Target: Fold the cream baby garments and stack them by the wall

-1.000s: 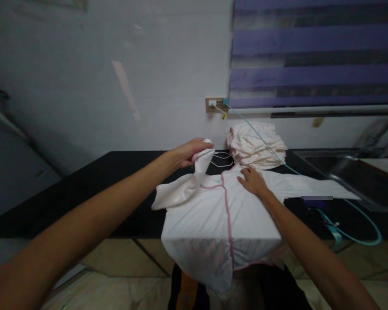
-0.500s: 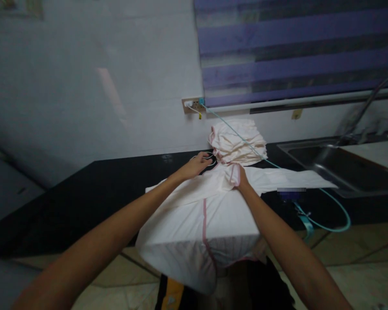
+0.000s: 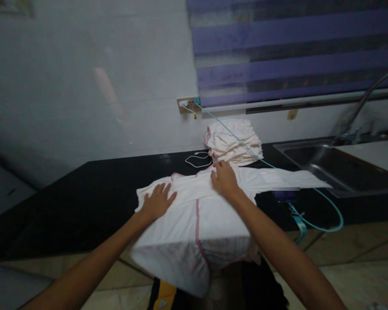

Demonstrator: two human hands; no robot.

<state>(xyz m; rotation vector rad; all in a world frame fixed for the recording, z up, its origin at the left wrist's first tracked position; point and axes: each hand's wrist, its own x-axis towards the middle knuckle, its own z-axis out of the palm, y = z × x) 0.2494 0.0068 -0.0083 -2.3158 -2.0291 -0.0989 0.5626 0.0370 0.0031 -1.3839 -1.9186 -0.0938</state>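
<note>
Hands, left hand [image 3: 157, 201] and right hand [image 3: 224, 179], press flat, fingers spread, on white garment [image 3: 197, 215] over black countertop [image 3: 84, 193].

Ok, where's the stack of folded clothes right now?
In the head view the stack of folded clothes sits at the back of the black counter against the wall, right of centre, just beyond the right hand, with the sink to its right.

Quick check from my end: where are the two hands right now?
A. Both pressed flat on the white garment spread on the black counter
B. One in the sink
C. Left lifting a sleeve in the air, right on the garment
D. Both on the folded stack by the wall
A: the left hand and right hand both lie open, palms down, on the white garment on the black counter.
</note>
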